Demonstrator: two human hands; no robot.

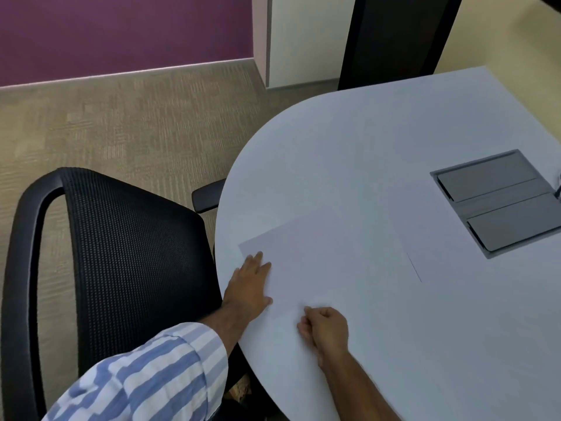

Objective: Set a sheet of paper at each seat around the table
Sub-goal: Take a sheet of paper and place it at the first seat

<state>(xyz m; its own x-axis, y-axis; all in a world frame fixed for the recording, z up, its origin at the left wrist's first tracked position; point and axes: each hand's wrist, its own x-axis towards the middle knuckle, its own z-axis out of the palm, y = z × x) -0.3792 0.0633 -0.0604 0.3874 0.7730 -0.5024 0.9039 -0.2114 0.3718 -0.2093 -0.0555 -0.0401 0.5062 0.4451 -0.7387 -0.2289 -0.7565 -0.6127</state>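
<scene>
My left hand (250,282) lies flat, fingers spread, pressing the near-left corner of the sheet of paper (318,262) at the rounded end of the table (349,141), in front of the black mesh chair (127,253). My right hand (326,329) is curled loosely at the sheet's near edge; I cannot tell whether it pinches it. White on white hides the paper's far edges. A second sheet (425,232) is faint beside the grey cable hatch (498,202), cut off at right.

A grey double-flap cable hatch (498,203) is set flush into the white surface at the right. Beyond lie beige patterned carpet (121,126), a purple wall (121,28) with a pale skirting strip, and a black upright panel (397,38).
</scene>
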